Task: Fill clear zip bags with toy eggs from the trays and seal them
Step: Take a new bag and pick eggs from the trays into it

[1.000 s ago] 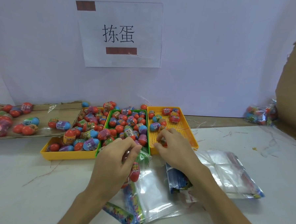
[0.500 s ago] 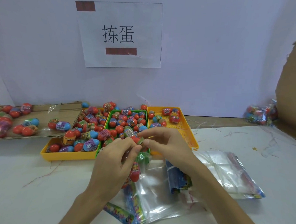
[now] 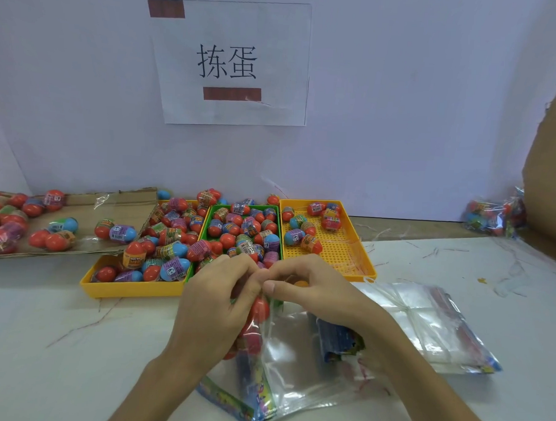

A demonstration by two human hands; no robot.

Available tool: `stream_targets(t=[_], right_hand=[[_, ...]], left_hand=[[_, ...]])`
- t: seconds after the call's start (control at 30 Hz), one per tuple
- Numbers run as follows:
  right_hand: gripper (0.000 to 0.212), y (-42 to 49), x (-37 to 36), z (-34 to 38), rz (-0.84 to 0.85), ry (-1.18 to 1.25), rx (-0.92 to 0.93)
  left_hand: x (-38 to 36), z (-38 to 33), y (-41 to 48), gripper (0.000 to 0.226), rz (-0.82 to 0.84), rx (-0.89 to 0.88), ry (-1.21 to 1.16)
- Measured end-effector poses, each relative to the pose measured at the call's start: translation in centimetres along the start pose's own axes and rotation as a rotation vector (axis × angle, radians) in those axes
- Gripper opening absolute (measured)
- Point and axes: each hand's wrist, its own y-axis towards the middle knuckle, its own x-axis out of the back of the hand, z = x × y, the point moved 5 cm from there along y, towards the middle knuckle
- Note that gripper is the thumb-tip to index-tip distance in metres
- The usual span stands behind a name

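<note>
A clear zip bag (image 3: 297,372) with a printed colourful edge lies on the white table in front of me. My left hand (image 3: 220,307) grips the bag's mouth, and a red toy egg (image 3: 259,309) shows inside just below it. My right hand (image 3: 311,292) meets the left at the bag's mouth, fingers curled around an orange toy egg (image 3: 300,284) that is mostly hidden. Behind my hands stand a left yellow tray (image 3: 131,288), a green tray (image 3: 247,208) and a right yellow tray (image 3: 358,246), all holding toy eggs.
A stack of empty zip bags (image 3: 425,327) lies at the right. A cardboard sheet (image 3: 87,206) with loose eggs sits at the left. A filled bag (image 3: 495,218) rests at the far right by a brown cardboard wall (image 3: 552,179). A paper sign (image 3: 229,63) hangs behind.
My right hand took an egg from the right yellow tray and carried it left to the bag's mouth. My left hand kept holding the bag.
</note>
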Motion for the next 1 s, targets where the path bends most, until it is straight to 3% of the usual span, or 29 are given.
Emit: stream_targets(t=[0.13, 0.3, 0.37, 0.43, 0.53, 0.57, 0.63, 0.7, 0.9, 1.0], right_hand=[[0.030, -0.1, -0.2, 0.0, 0.014, -0.007, 0.009], [0.017, -0.1, -0.9, -0.2, 0.069, -0.137, 0.015], [0.022, 0.2, -0.5, 0.0, -0.023, -0.041, 0.025], [0.027, 0.3, 0.9, -0.2, -0.220, 0.052, 0.025], [0.023, 0.0, 3.7, -1.8, -0.532, -0.157, -0.064], [0.027, 0.0, 4.2, -2.6, -0.528, -0.299, -0.152], [0.040, 0.2, 4.4, -4.4, -0.349, -0.542, -0.374], [0.045, 0.3, 4.1, -5.7, -0.196, -0.663, -0.479], [0.039, 0.6, 4.3, -5.7, -0.307, -0.634, -0.402], [0.043, 0.9, 4.0, -5.9, -0.230, -0.649, -0.419]], left_hand=[[0.2, -0.1, 0.1, 0.032, -0.021, 0.005, 0.014], [0.5, 0.1, 0.2, 0.034, -0.039, 0.021, 0.013], [0.5, 0.2, 0.2, 0.035, -0.038, 0.026, 0.008], [0.4, 0.1, 0.2, 0.035, -0.038, 0.025, 0.006], [0.1, 0.0, 0.1, 0.036, -0.030, 0.013, 0.002], [0.0, -0.1, 0.0, 0.035, -0.028, 0.005, 0.003], [-0.2, -0.2, 0.0, 0.033, -0.024, -0.006, 0.014], [-0.3, -0.1, -0.1, 0.032, -0.021, -0.008, 0.015], [-0.2, 0.2, -0.1, 0.033, -0.013, 0.010, -0.003], [-0.3, 0.1, -0.1, 0.033, -0.007, 0.013, 0.002]])
